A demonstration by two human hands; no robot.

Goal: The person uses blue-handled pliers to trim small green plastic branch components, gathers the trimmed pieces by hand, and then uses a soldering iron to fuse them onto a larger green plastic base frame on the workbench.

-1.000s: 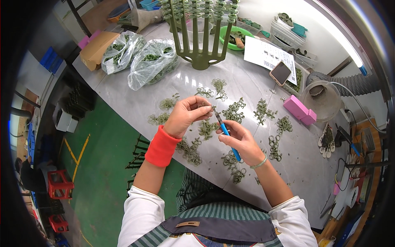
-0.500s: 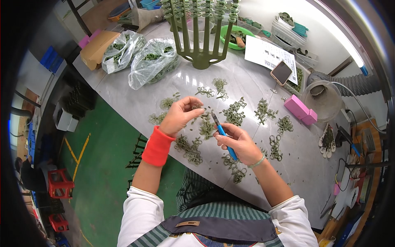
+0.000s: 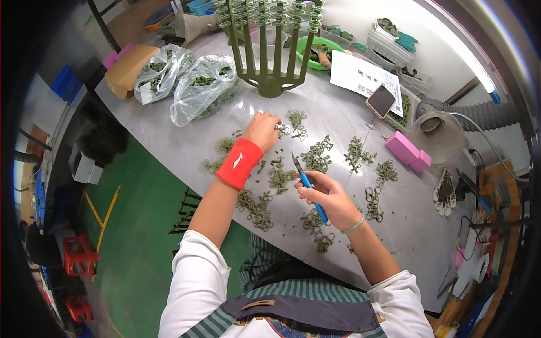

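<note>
On the grey counter [image 3: 169, 135], the left hand [image 3: 262, 130] is the farther one, fingers curled downward; the right hand [image 3: 329, 197], nearer and to its right, grips blue-handled nippers [image 3: 305, 179] whose long axis slants toward the far left. A small green ring cluster [image 3: 282, 130] lies at the left fingertips, beyond the nippers' tips; whether that hand grips it, I cannot tell.

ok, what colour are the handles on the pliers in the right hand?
Blue: the pliers' handles, in the right hand. Best seen in the head view.
</note>
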